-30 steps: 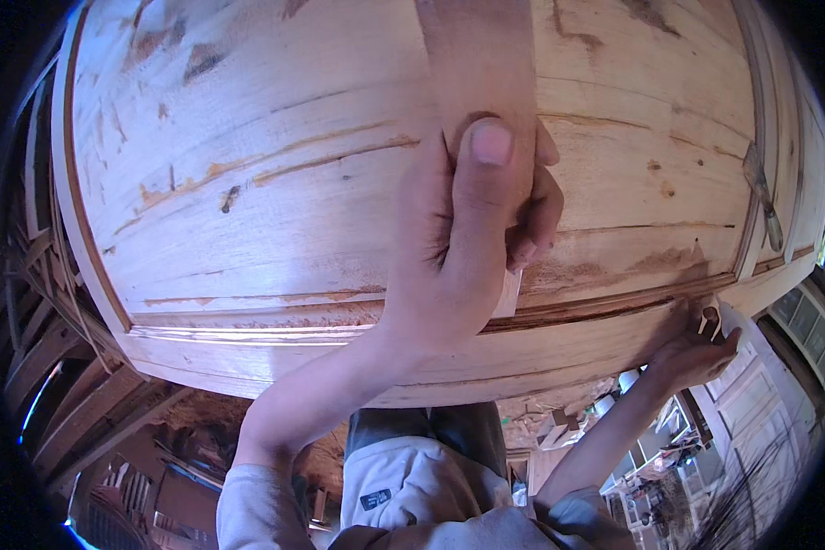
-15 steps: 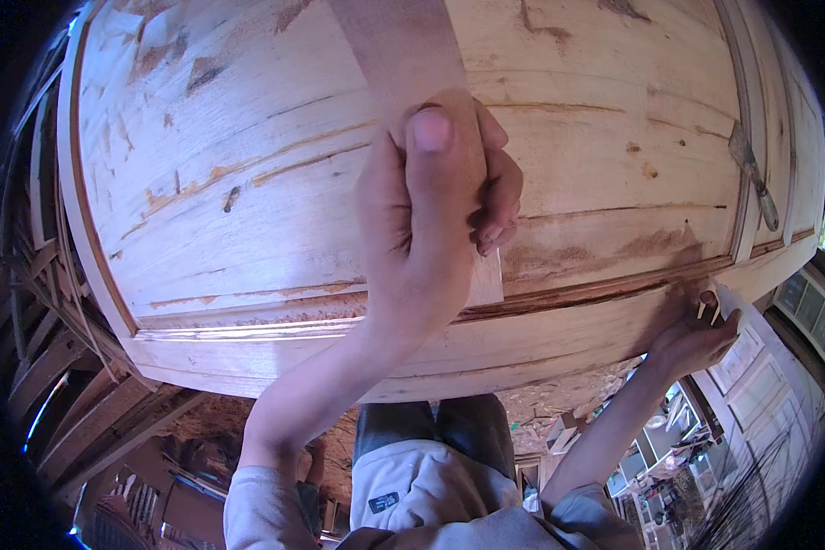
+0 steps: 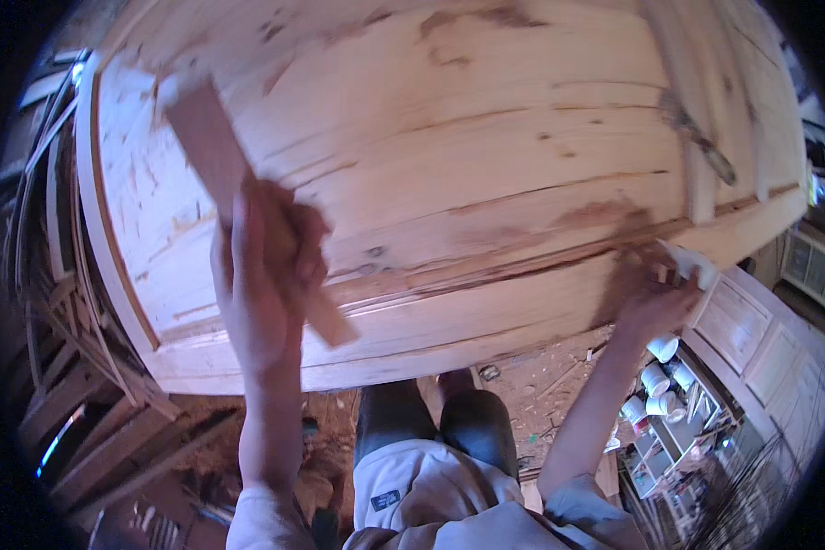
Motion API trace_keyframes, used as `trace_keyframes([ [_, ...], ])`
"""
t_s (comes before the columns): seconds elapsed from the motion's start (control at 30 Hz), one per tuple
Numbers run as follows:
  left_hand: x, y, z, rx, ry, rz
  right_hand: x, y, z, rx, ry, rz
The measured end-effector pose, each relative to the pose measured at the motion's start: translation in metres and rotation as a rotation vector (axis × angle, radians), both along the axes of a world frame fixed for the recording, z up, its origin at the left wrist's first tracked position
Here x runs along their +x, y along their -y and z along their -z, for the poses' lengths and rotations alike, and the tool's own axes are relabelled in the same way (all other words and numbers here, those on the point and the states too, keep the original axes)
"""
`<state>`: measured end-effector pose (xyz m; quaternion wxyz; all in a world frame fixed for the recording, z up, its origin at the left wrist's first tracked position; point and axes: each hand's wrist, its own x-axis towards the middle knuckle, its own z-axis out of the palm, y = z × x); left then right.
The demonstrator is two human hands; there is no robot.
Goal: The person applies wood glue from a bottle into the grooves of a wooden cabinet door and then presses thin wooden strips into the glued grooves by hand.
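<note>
My left hand [image 3: 266,275] is wrapped round a flat strip of pale wood [image 3: 213,147], tilted with its upper end to the left; it is lifted over the left part of a large panelled wooden door [image 3: 449,174]. The door's surface bears brown filler streaks, cracks and knots. My right hand [image 3: 655,307] is at the door's near edge on the right, fingers closed round a curled whitish sheet [image 3: 692,264] whose kind I cannot make out. A scraper or putty knife [image 3: 701,147] lies on the door's right part, beyond my right hand.
Stacked timber pieces [image 3: 73,367] stand along the left side. Below right are white tubs [image 3: 655,378], an open wooden box [image 3: 655,458] and another panelled door [image 3: 738,321]. Shavings and dirt cover the floor [image 3: 545,390].
My left hand has moved left with the wooden strip, from the door's middle, and the strip now tilts more. My right hand keeps the whitish sheet at the near edge. The view has shifted.
</note>
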<state>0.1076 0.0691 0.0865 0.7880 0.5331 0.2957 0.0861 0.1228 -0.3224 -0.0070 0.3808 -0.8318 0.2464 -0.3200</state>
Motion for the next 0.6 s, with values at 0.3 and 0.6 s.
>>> trace_keyframes([
  [0.3, -0.099, -0.016, -0.036, 0.551, -0.179, 0.112, -0.017, -0.007, -0.076, 1.188, 0.272, 0.021],
  [0.6, -0.141, 0.013, -0.024, 0.574, -0.231, 0.197, -0.086, 0.072, -0.247, 0.782, 0.239, -0.245],
])
